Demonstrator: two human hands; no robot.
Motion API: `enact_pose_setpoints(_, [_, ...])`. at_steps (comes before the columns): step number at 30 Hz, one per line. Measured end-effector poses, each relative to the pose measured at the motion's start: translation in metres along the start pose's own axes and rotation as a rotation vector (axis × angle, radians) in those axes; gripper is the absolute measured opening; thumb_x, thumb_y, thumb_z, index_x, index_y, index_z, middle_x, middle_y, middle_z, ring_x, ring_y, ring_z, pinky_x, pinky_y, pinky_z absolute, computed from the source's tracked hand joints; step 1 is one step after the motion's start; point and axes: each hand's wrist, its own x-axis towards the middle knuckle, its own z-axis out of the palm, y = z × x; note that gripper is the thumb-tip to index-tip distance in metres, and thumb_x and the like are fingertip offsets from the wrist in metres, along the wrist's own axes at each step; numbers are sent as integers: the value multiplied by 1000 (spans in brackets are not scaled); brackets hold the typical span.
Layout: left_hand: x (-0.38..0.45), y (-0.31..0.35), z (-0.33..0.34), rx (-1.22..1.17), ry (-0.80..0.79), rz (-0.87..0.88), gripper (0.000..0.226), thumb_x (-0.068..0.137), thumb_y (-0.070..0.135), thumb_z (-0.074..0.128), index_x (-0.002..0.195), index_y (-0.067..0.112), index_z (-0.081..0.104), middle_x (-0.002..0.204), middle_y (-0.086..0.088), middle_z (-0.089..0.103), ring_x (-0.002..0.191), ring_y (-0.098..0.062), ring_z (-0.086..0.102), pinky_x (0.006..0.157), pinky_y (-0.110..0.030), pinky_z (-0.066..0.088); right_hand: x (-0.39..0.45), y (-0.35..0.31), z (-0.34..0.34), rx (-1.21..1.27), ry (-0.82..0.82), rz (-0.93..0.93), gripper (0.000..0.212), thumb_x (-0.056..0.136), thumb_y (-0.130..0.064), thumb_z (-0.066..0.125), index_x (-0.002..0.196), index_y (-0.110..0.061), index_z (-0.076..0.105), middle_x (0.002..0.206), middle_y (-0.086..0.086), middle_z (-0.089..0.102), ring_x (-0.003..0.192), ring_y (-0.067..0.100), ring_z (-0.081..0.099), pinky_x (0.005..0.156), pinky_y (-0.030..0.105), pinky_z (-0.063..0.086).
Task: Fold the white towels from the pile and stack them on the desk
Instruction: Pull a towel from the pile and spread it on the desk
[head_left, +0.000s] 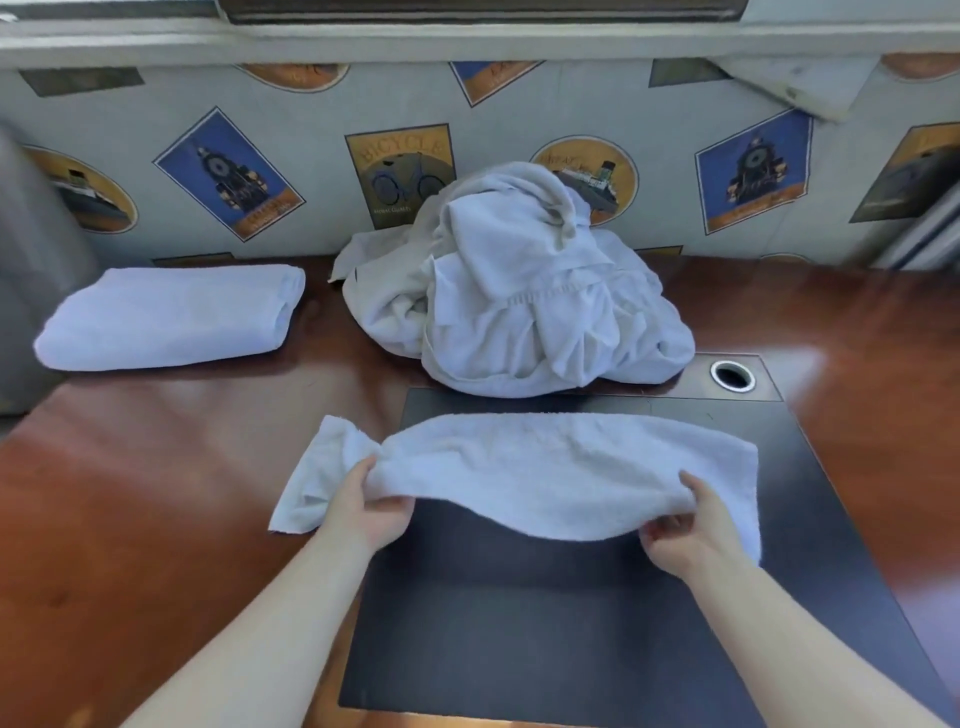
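White towel (566, 467) mid-fold, near edge pinched by left hand (371, 512) and right hand (685, 525); one folded towel (166, 317) done, pile (519, 291) remaining.

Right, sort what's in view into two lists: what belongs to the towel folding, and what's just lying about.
Belongs to the job:
- towel being folded, gripped by left hand and right hand
- pile of unfolded towels
- folded towel at the desk's left
- desk

Just there:
- black desk mat
- cable hole
- patterned wall covering
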Motion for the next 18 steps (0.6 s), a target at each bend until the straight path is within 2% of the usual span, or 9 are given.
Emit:
enact_pose_setpoints(2, [-9,6,20,1,-84,-12,12,94,17,58,100,7,62,77,-12,71,70,-24,71,56,-33,57,-12,-9,16,25,-156,-25,9,95,-18,56,90,-11,57,71,-2,68,73,13,65,63,25,52])
enact_pose_setpoints(4, [-21,16,51,31,-160,27,14,97,20,55,105,10,59,83,-10,67,81,-22,67,75,-34,56,-28,-23,42,-44,-283,-149,22,105,-6,34,97,3,53,76,2,71,81,11,68,74,19,53])
enact_pose_setpoints(6, [-41,34,86,110,-268,131,21,99,23,52,101,4,62,88,-13,65,80,-24,65,75,-36,56,-47,-45,67,37,-382,-209,28,102,2,27,117,3,51,91,11,71,91,20,70,89,28,54])
enact_pose_setpoints(8, [-69,57,118,158,-394,267,30,99,22,53,80,2,63,72,-12,64,67,-22,66,64,-36,60,-74,-69,86,13,-491,-363,30,98,6,29,116,-3,53,77,10,74,74,20,73,75,29,59])
enact_pose_setpoints(9, [-85,68,128,173,-437,341,26,97,22,57,78,4,61,69,-10,62,69,-20,67,72,-37,60,-87,-79,91,-26,-525,-457,29,98,5,31,113,-4,54,73,8,74,71,18,73,68,28,60])
enact_pose_setpoints(11, [-113,85,138,223,-523,448,15,95,21,60,87,9,56,77,-7,63,79,-19,68,92,-38,55,-112,-92,91,-75,-583,-614,23,101,0,33,107,-6,55,76,5,75,76,17,74,67,29,60])
enact_pose_setpoints(13, [-132,93,133,271,-583,501,12,96,21,56,100,10,58,91,-5,66,85,-17,69,89,-33,56,-131,-96,80,-126,-611,-731,19,103,-4,35,105,-9,54,84,4,76,86,19,74,72,32,60])
enact_pose_setpoints(15, [-144,90,111,330,-619,533,22,98,21,51,118,14,57,107,-3,69,95,-15,69,84,-30,57,-142,-90,59,-176,-616,-826,19,103,-7,35,105,-12,53,90,2,77,93,20,73,75,33,60])
enact_pose_setpoints(18, [-140,76,59,403,-572,580,32,99,18,48,129,15,57,116,-2,72,99,-14,71,82,-29,59,-136,-68,17,-239,-544,-883,26,104,-8,34,118,-12,55,104,4,75,97,20,71,79,35,60])
